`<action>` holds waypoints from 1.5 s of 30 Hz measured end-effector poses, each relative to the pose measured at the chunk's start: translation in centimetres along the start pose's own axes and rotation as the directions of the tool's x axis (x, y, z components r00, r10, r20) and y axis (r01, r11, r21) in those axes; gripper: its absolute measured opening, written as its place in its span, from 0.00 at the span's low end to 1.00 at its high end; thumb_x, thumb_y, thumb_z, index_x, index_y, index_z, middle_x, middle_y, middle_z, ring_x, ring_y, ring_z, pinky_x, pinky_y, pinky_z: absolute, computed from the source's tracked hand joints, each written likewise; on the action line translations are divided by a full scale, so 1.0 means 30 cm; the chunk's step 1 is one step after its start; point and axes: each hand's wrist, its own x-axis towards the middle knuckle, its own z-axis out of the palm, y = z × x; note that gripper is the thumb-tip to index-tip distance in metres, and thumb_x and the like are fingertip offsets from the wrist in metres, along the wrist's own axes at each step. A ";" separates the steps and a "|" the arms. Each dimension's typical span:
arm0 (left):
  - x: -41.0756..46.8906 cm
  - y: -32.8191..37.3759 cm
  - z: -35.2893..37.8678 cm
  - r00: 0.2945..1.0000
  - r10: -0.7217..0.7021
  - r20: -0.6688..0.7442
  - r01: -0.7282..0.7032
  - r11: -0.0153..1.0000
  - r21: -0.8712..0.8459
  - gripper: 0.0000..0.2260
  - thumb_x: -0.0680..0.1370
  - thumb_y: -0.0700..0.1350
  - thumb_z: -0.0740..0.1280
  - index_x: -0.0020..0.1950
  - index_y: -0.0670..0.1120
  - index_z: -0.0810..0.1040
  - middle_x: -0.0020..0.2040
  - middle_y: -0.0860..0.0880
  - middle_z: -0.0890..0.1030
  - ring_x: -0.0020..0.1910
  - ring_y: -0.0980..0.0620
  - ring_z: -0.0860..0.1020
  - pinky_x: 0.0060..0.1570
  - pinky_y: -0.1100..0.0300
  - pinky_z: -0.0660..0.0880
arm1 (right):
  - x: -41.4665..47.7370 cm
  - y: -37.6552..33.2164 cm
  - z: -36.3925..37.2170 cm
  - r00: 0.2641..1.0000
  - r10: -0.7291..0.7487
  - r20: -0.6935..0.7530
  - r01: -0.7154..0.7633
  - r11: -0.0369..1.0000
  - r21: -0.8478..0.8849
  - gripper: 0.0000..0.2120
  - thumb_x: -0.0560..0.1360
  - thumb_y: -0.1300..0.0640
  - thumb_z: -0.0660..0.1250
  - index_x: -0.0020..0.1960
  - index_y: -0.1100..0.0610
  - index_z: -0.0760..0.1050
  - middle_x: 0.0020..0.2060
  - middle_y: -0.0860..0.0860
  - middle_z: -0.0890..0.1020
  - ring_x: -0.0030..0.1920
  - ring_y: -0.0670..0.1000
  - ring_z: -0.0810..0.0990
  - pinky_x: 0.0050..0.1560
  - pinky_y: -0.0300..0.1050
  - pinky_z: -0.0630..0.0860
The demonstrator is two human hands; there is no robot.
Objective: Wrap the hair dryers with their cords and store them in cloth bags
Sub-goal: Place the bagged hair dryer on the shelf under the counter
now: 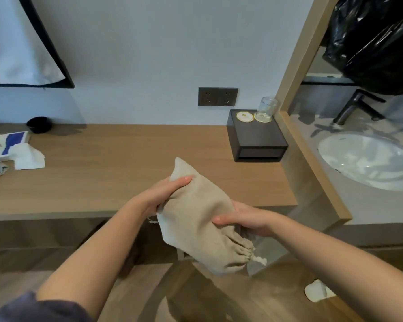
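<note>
Hands, left hand (165, 194) and right hand (244, 220), grip cloth bag (196, 219).

You hold the bag (196, 219) over the counter's (126, 163) front edge, your left hand (165, 194) at its far end, your right hand (244, 221) nearer its mouth. On the counter, a box (256, 140) sits far right, a glass (266, 109) on it, below the socket (218, 96). Papers (16, 149) and a bowl (39, 124) lie far left. The sink (368, 161) lies right, the tap (354, 108) behind it.

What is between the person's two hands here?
A beige cloth bag, gripped by the left hand and the right hand, seen in the head view.
</note>
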 end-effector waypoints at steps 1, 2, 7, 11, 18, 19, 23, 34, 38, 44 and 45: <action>-0.016 -0.024 0.036 1.000 0.015 -0.006 -0.015 1.000 0.010 0.26 0.68 0.65 0.71 0.61 0.54 0.76 0.54 0.50 0.84 0.52 0.50 0.83 0.51 0.53 0.78 | -0.027 0.032 0.001 1.000 0.009 0.029 -0.010 0.999 0.050 0.31 0.71 0.52 0.75 0.70 0.49 0.66 0.60 0.49 0.81 0.60 0.50 0.80 0.57 0.45 0.77; -0.031 -0.048 0.074 0.999 0.038 -0.009 -0.038 0.999 0.028 0.27 0.67 0.65 0.72 0.61 0.54 0.76 0.54 0.50 0.84 0.52 0.51 0.83 0.52 0.53 0.79 | -0.050 0.063 0.003 0.998 0.021 0.060 -0.026 0.995 0.095 0.35 0.67 0.49 0.76 0.71 0.49 0.66 0.61 0.50 0.81 0.60 0.51 0.80 0.56 0.45 0.78; -0.086 -0.129 0.250 0.994 0.099 -0.037 -0.097 0.993 0.064 0.26 0.69 0.64 0.72 0.62 0.52 0.76 0.55 0.50 0.83 0.53 0.51 0.82 0.57 0.50 0.78 | -0.131 0.237 0.044 0.998 -0.049 0.032 0.040 0.969 0.246 0.45 0.59 0.47 0.83 0.71 0.54 0.67 0.61 0.55 0.80 0.62 0.55 0.79 0.57 0.49 0.78; -0.098 -0.159 0.318 0.991 0.136 -0.010 -0.134 0.985 0.109 0.30 0.69 0.67 0.70 0.64 0.52 0.74 0.57 0.50 0.82 0.54 0.51 0.82 0.57 0.49 0.78 | -0.187 0.322 0.057 0.992 -0.115 -0.057 0.126 0.955 0.269 0.37 0.66 0.55 0.78 0.71 0.53 0.67 0.62 0.56 0.80 0.64 0.56 0.78 0.67 0.56 0.72; -0.063 -0.309 0.235 0.996 -0.011 -0.094 0.003 0.997 -0.076 0.49 0.60 0.79 0.64 0.74 0.54 0.64 0.73 0.51 0.69 0.70 0.47 0.68 0.69 0.41 0.64 | -0.189 0.410 0.069 0.960 -0.065 -0.271 0.142 0.951 0.274 0.42 0.60 0.52 0.81 0.70 0.51 0.67 0.58 0.55 0.82 0.60 0.55 0.81 0.64 0.57 0.74; -0.070 -0.326 0.241 0.994 -0.040 -0.097 0.027 0.991 -0.134 0.49 0.60 0.78 0.66 0.75 0.56 0.61 0.75 0.48 0.66 0.71 0.44 0.68 0.66 0.40 0.67 | -0.184 0.422 0.070 0.953 -0.045 -0.298 0.138 0.945 0.297 0.45 0.58 0.50 0.82 0.70 0.52 0.67 0.58 0.55 0.83 0.59 0.56 0.81 0.64 0.58 0.74; -0.117 -0.415 0.331 0.996 -0.087 0.031 0.092 0.902 -0.423 0.39 0.66 0.70 0.70 0.71 0.53 0.67 0.67 0.46 0.76 0.62 0.44 0.77 0.55 0.42 0.78 | -0.164 0.471 0.087 0.928 -0.024 -0.371 0.198 0.876 0.439 0.48 0.55 0.49 0.84 0.71 0.56 0.68 0.58 0.58 0.82 0.59 0.58 0.81 0.60 0.55 0.77; -0.077 -0.641 0.522 0.991 -0.113 -0.070 0.090 0.957 -0.277 0.24 0.69 0.53 0.76 0.62 0.46 0.78 0.53 0.48 0.84 0.54 0.47 0.82 0.59 0.47 0.77 | -0.089 0.704 0.137 0.901 0.200 -0.385 0.054 0.829 0.556 0.28 0.69 0.51 0.77 0.66 0.56 0.73 0.52 0.54 0.85 0.52 0.53 0.84 0.50 0.46 0.80; -0.008 -0.709 0.536 0.988 -0.154 -0.023 0.141 0.948 -0.284 0.17 0.74 0.50 0.73 0.60 0.46 0.78 0.53 0.47 0.85 0.53 0.47 0.82 0.58 0.48 0.77 | -0.022 0.792 0.115 0.873 0.313 -0.375 -0.032 0.803 0.596 0.30 0.67 0.49 0.78 0.65 0.55 0.73 0.51 0.54 0.85 0.52 0.54 0.84 0.52 0.48 0.80; 0.202 -0.862 0.505 0.981 -0.194 -0.007 0.184 0.942 -0.283 0.19 0.74 0.53 0.72 0.61 0.46 0.77 0.53 0.47 0.84 0.53 0.47 0.83 0.59 0.45 0.77 | 0.171 0.926 0.058 0.818 0.379 -0.434 -0.066 0.810 0.582 0.27 0.67 0.51 0.78 0.63 0.56 0.74 0.51 0.55 0.85 0.51 0.55 0.84 0.58 0.52 0.79; 0.245 -0.892 0.496 0.981 -0.192 -0.017 0.179 0.941 -0.286 0.19 0.74 0.53 0.72 0.61 0.46 0.78 0.53 0.47 0.84 0.53 0.47 0.83 0.58 0.45 0.77 | 0.214 0.952 0.049 0.802 0.383 -0.459 -0.057 0.813 0.579 0.27 0.68 0.52 0.78 0.63 0.55 0.73 0.51 0.55 0.85 0.52 0.55 0.84 0.59 0.53 0.78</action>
